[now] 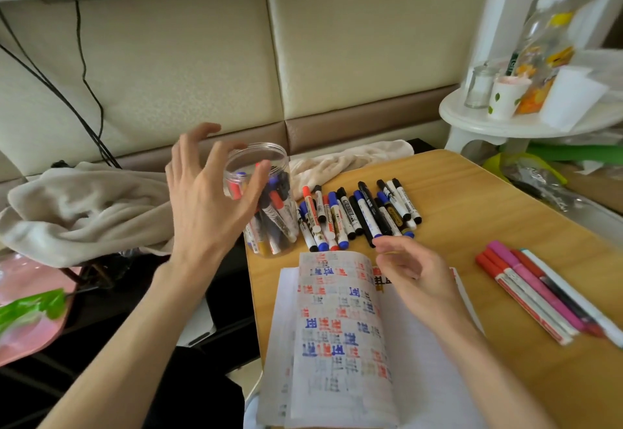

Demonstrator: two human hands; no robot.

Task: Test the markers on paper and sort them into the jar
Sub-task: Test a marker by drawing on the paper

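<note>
While the left hand (205,199) hovers, fingers spread, against the clear jar (269,226) at the table (472,199) edge, the right hand (414,277), fingers loosely curled and seemingly empty, is nearer the marker pile (357,216), barrels running away just beyond its fingertips.

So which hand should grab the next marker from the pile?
Right. The right hand hovers over the notebook, fingers empty and just short of the marker pile. The left hand is spread open at the jar, farther off.
</note>
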